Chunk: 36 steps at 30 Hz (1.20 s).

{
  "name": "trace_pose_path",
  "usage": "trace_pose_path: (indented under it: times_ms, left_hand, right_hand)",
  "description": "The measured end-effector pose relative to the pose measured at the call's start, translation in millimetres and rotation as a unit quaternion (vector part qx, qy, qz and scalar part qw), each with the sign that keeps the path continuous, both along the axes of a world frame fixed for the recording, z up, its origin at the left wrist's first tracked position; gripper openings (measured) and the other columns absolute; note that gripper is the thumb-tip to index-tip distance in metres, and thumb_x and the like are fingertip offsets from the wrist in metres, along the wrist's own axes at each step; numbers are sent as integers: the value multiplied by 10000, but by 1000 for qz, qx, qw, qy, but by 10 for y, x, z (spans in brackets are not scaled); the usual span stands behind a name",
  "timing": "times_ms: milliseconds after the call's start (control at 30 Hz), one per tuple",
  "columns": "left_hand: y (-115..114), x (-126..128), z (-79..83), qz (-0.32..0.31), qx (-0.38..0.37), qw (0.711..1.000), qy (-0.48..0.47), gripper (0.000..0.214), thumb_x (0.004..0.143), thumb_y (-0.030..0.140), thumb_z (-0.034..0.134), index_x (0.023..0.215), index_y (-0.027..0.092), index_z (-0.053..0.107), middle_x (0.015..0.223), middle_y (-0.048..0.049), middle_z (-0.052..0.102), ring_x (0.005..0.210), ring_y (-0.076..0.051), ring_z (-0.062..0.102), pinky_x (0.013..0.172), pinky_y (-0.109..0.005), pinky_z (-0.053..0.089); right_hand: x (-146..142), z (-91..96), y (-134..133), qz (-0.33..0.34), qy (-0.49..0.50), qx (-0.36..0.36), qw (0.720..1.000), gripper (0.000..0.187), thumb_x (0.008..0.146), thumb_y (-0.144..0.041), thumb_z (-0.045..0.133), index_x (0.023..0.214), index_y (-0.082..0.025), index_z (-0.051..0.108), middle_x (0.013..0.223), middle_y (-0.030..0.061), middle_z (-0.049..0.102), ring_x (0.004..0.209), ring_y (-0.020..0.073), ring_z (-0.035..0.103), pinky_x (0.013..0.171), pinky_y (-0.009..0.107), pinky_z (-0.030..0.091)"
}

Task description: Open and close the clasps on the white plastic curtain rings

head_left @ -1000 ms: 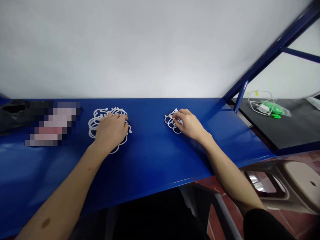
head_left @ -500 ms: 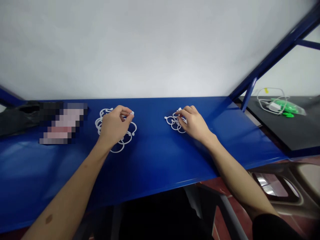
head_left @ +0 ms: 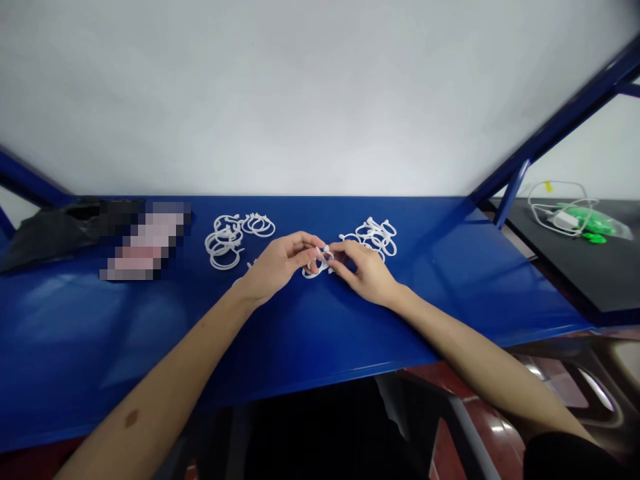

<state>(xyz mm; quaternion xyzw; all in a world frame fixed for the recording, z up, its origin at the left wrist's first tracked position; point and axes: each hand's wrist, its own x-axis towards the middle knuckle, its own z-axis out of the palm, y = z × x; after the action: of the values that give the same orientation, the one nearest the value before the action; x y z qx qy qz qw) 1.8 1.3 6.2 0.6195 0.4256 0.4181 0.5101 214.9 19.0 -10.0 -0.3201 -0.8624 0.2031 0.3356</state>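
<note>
Over the middle of the blue table my two hands meet around a small group of white plastic curtain rings (head_left: 324, 265). My left hand (head_left: 278, 268) pinches a ring between thumb and fingers. Facing it, my right hand (head_left: 369, 273) grips the same white rings with its thumb and index finger; how many rings are between the hands I cannot tell. A loose pile of rings (head_left: 227, 236) lies left of my left hand, and one ring is partly covered by that wrist. Another pile of rings (head_left: 377, 235) lies just beyond my right hand.
A black bag (head_left: 50, 233) and a blurred-out flat object (head_left: 145, 240) lie on the left of the blue table (head_left: 300, 340). At right, past a blue metal strut (head_left: 513, 190), a black surface (head_left: 575, 267) bears a white cable (head_left: 537, 215) and a green item in clear plastic (head_left: 585, 217).
My left hand has moved right from the left pile, and my right hand has come left from the right pile. They now meet on white rings in the middle. The view has shifted slightly.
</note>
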Motion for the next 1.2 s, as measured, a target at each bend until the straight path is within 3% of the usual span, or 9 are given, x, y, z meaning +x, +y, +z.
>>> trace_pose_path:
  times_ms: [167, 233, 333, 400, 567, 800, 900, 1033, 1200]
  left_hand:
    - [4, -1, -42, 34, 46, 996, 76, 196, 928, 327, 579, 1072, 212, 649, 934, -50, 728, 813, -171, 693, 757, -345, 578]
    - [-6, -5, -42, 52, 106, 982, 147, 287, 913, 363, 610, 1163, 226, 637, 1125, -69, 711, 967, -193, 681, 841, -364, 568]
    - [-39, 24, -54, 23, 160, 958, 236, 511, 862, 434, 693, 1319, 242, 567, 1309, -79, 646, 1163, -242, 620, 995, -424, 510]
    - [-58, 71, -81, 5, 168, 947, 275, 521, 842, 430, 724, 1297, 224, 576, 1266, -83, 666, 1162, -263, 616, 1015, -440, 487]
    - [-43, 164, -147, 6, 173, 928, 330, 144, 886, 308, 667, 980, 200, 669, 969, -49, 707, 936, -237, 641, 863, -393, 501]
    - [8, 72, -132, 22, 182, 934, 308, 141, 895, 284, 659, 1016, 217, 679, 1008, -27, 732, 963, -213, 623, 868, -362, 484]
    - [-5, 57, -90, 42, 162, 944, 284, 188, 877, 328, 689, 1028, 217, 684, 979, -26, 725, 880, -186, 635, 810, -326, 505]
    - [-32, 83, -45, 79, 159, 954, 242, 193, 851, 312, 713, 1013, 212, 679, 957, -18, 714, 806, -149, 641, 765, -282, 522]
    - [-43, 96, -30, 120, 198, 949, 215, 180, 868, 303, 685, 1031, 226, 687, 975, -14, 723, 800, -137, 645, 796, -283, 531]
  right_hand:
    - [4, -26, 16, -7, 22, -29, 999, 136, 990, -268, 551, 1064, -191, 635, 869, 30, 711, 735, 143, 654, 696, 291, 531]
    - [4, -31, 11, -13, 32, -39, 999, 123, 983, -266, 558, 1055, -200, 634, 867, 23, 711, 738, 139, 657, 698, 287, 535]
    - [-5, -39, 6, -4, 66, -66, 996, 111, 970, -274, 587, 1042, -206, 637, 866, 15, 720, 732, 131, 665, 686, 275, 543]
    - [-10, -43, 7, 11, 100, -96, 990, 116, 965, -288, 607, 1042, -207, 639, 869, 14, 732, 726, 126, 676, 678, 270, 551]
    - [1, -41, 16, 6, 145, -133, 980, 137, 957, -324, 635, 1044, -220, 656, 925, 30, 763, 766, 140, 709, 688, 287, 571]
    - [34, -27, 39, -49, 116, -31, 992, 126, 953, -307, 648, 1019, -207, 687, 850, 22, 717, 716, 128, 663, 652, 275, 542]
    - [49, 6, 39, -56, 79, 32, 995, 140, 970, -256, 620, 1084, -205, 683, 858, 20, 706, 728, 128, 650, 675, 280, 536]
    - [74, 56, 27, -35, 42, 78, 995, 206, 1003, -235, 564, 1180, -230, 669, 925, 35, 705, 775, 143, 638, 724, 310, 539]
    - [111, 54, 51, 7, 10, 122, 992, 214, 1019, -214, 524, 1122, -223, 712, 930, 62, 643, 856, 171, 627, 731, 330, 542]
